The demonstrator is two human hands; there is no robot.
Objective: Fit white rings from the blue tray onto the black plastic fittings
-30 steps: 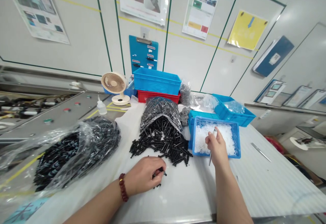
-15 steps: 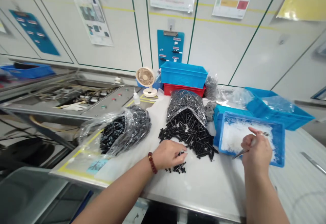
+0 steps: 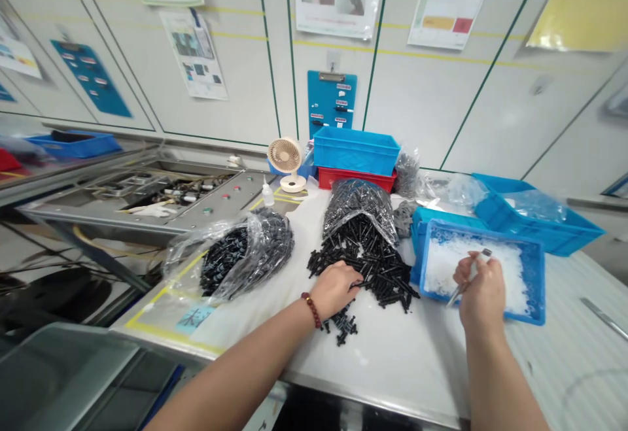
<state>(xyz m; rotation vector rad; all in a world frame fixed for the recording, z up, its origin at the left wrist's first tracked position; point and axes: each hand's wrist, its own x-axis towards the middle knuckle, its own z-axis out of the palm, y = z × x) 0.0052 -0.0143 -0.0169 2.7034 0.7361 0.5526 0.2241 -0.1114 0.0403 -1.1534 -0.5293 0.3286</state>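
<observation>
**Black plastic parts [image 3: 366, 267] heaped on a white table [image 3: 392, 379]**
Left of the black plastic parts, a clear bag [image 3: 245, 254] is laid. Their near edge is touched by the left hand [image 3: 336, 290], fingers curled narrowly; any hold cannot be told. Right of them, tweezers [image 3: 454, 295] are pinched by the right hand [image 3: 481, 293] over white rings [image 3: 441, 271] in a blue tray [image 3: 538, 287].

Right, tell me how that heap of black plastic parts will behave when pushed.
The black plastic parts look stiff, since each keeps its straight rod shape. They will probably roll and scatter easily: they lie loose on the smooth white table, and some sit apart by the left hand.
</observation>
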